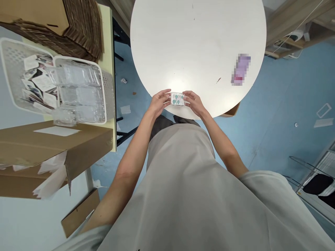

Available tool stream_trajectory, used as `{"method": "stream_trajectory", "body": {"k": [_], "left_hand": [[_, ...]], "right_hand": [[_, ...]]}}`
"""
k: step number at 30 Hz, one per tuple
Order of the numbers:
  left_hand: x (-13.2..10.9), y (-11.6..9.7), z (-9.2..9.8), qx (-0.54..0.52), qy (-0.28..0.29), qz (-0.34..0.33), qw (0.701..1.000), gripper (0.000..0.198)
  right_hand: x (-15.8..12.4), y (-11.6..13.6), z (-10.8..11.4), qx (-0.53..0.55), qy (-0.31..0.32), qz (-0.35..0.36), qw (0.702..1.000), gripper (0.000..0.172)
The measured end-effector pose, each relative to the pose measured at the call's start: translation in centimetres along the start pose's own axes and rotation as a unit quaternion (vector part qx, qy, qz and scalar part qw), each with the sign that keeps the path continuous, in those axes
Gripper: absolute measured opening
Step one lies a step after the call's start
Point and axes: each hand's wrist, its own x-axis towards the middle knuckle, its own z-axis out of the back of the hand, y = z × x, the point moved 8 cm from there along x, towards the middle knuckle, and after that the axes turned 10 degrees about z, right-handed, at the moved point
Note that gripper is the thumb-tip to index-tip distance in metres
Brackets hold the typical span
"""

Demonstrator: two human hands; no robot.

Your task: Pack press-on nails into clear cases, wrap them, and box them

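Between my hands is a small white rectangular pack [177,99] with teal and pale pink oval pieces showing on its top face. What the pieces are I cannot make out. My left hand [158,103] grips the pack's left end with thumb and fingers. On the opposite end, the fingers of my right hand [194,102] close on its edge. Both hands are over the near edge of the round white table [199,42], close to my body.
A blurred purple item [241,69] lies on the table's right side. To the left, a side table [108,38] bears flattened cardboard [83,28], a basket of cards [7,76], a basket of clear plastic boxes [103,94] and a big carton [89,146]. A wire-framed chair [311,174] stands lower right.
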Motion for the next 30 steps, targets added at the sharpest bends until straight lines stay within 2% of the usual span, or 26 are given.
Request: {"method": "stream_trajectory", "body": {"k": [3, 7, 11, 15, 18, 21, 30], "left_hand": [[-1.1, 0.1, -0.1, 0.007, -0.007, 0.014, 1.000, 0.054], [-2.2, 1.3, -0.7, 0.024, 0.022, 0.061, 0.998, 0.068], [-2.4, 1.6, -1.1, 0.045, 0.017, 0.050, 0.998, 0.064], [-2.2, 1.3, -1.1, 0.048, 0.010, 0.027, 0.998, 0.059], [-2.0, 1.0, -0.9, 0.063, -0.003, 0.009, 0.998, 0.054], [-1.9, 0.8, -0.7, 0.073, -0.014, 0.003, 0.997, 0.053], [-1.0, 1.6, -0.7, 0.072, -0.017, 0.024, 0.997, 0.057]], "right_hand": [[-0.2, 0.4, 0.2, -0.003, -0.004, 0.010, 1.000, 0.058], [-0.3, 1.2, 0.4, 0.005, -0.009, 0.019, 1.000, 0.071], [-0.3, 1.6, 0.7, 0.001, -0.024, 0.011, 1.000, 0.076], [-0.1, 1.3, 1.0, 0.013, -0.023, -0.004, 1.000, 0.070], [-0.4, 0.3, 0.5, 0.019, 0.023, -0.049, 0.998, 0.057], [-1.0, -0.4, 0.0, -0.001, 0.055, -0.082, 0.995, 0.055], [-0.6, -1.0, -0.2, -0.001, 0.034, -0.076, 0.997, 0.055]]}}
